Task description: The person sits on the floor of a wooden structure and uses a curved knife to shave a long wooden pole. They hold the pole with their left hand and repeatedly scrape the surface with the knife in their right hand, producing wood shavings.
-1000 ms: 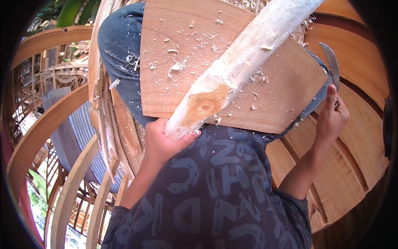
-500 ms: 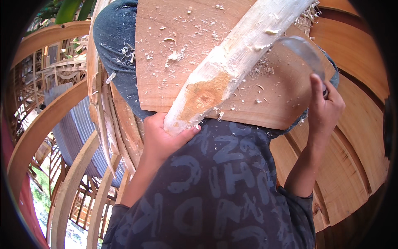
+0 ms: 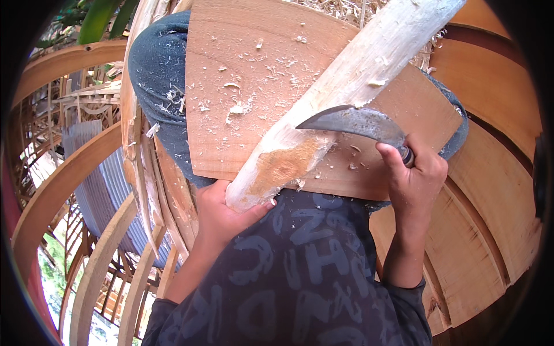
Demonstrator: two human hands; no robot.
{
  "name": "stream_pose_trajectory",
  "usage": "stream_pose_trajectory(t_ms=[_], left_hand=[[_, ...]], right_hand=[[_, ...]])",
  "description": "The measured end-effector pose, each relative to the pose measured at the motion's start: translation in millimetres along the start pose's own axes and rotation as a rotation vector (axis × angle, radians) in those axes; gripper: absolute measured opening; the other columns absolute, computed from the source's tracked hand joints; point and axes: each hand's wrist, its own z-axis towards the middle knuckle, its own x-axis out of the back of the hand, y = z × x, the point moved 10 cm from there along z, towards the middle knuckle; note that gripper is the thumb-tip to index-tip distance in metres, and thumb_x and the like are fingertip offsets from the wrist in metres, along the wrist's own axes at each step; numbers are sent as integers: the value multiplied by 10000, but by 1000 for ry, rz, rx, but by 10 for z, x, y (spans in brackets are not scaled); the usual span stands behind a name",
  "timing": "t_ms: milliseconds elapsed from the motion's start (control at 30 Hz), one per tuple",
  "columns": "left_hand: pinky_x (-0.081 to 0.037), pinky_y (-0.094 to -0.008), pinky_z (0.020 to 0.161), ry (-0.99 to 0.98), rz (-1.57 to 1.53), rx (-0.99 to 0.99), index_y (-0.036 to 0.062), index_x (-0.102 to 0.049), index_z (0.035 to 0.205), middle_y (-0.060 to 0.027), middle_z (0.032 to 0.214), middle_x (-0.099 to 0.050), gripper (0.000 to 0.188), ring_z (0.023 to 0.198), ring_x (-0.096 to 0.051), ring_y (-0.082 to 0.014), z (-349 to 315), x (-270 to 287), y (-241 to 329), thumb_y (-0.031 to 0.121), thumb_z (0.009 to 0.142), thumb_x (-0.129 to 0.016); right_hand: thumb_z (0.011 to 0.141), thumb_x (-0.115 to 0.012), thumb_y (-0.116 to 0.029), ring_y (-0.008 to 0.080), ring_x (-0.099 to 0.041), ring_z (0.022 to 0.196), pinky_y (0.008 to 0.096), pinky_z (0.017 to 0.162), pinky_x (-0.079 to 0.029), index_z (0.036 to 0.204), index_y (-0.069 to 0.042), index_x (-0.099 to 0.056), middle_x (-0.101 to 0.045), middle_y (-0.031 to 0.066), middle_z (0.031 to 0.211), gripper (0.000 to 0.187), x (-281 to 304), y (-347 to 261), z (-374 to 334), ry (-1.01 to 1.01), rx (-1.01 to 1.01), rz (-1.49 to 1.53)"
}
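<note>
A peeled, pale wooden pole (image 3: 352,72) slants from my lap up to the far right. My left hand (image 3: 222,205) is closed round its near end, beside a brown knotty patch on the wood. In my right hand (image 3: 416,170) is the handle of a curved knife (image 3: 358,122). Its hooked grey blade lies across the pole, point to the left, just beyond the brown patch; whether the edge touches the wood I cannot tell. Beneath the pole a flat wooden board (image 3: 231,138) rests over my thighs, strewn with shavings (image 3: 239,108).
Left of my knee (image 3: 158,75) stand split wood strips (image 3: 151,173). Farther left are a slatted wooden railing (image 3: 104,254) and a corrugated sheet (image 3: 95,179) beyond it. Wide wooden planks (image 3: 479,230) lie on the right. More shavings (image 3: 340,10) are heaped past the board.
The knife has come toward me and to the left along the pole, its blade now crossing the wood. My left hand keeps its hold, slightly lower in view.
</note>
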Motion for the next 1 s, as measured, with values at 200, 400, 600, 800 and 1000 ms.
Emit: stream_pose_trajectory(t_ms=[200, 400, 600, 800, 1000], left_hand=[[-498, -294, 662, -83, 96, 14, -56, -645, 873, -111, 771, -692, 462, 710, -655, -155, -26, -30, -16, 267, 617, -853], [-503, -357, 554, 11, 134, -90, -38, -642, 752, -143, 626, -639, 549, 574, -658, -284, 3, 9, 23, 410, 545, -882], [-493, -343, 573, -2, 166, -106, -37, -636, 768, -137, 660, -648, 530, 590, -649, -260, -27, -19, -51, 386, 552, -872], [-502, -294, 635, -129, 165, -27, -64, -650, 819, -135, 739, -689, 469, 680, -675, -191, 22, -39, -19, 286, 584, -855], [-503, -289, 627, -181, 60, 37, -49, -680, 857, -116, 732, -694, 443, 670, -672, -183, 22, -65, -57, 267, 595, -845]], right_hand=[[825, -699, -515, 91, -366, 473, 273, 450, -299, 633, -12, -559, -351, 8, 491, 556, 255, 571, 162, 249, -256, 171], [893, -637, -488, 57, -341, 509, 256, 466, -237, 666, 3, -569, -375, -63, 542, 545, 651, 799, 170, 301, -299, 276], [702, -790, -509, 207, -412, 401, 309, 421, -355, 587, -52, -515, -421, 69, 475, 546, -41, -201, -10, -36, 151, -10], [802, -718, -509, 143, -343, 427, 302, 427, -276, 557, -37, -447, -345, 27, 467, 597, 283, 242, 234, 241, 12, 34], [935, -559, -516, 69, -239, 533, 289, 469, -149, 575, -47, -330, -268, -66, 563, 635, 852, 1050, 374, 390, -284, 203]])
